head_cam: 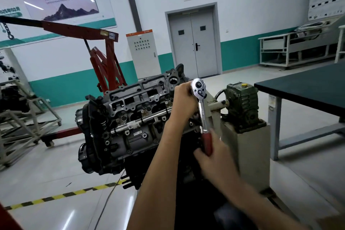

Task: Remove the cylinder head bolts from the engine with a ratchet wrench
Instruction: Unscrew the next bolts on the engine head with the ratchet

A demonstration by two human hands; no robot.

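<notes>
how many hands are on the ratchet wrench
2: the left hand curls against the chrome head of the ratchet wrench, the right hand grips its red handle.

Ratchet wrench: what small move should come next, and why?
Probably swing the red grip through one short stroke with the right hand, while the left hand steadies the head of the ratchet wrench. Both hands hold the tool at the engine; the bolt is hidden.

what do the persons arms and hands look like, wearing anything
The left forearm and right forearm are bare to the frame edge; no sleeve shows. The left hand and right hand wear no gloves, and no watch, band or ring is visible. The right hand is motion-blurred, so fine detail there cannot be told.
</notes>
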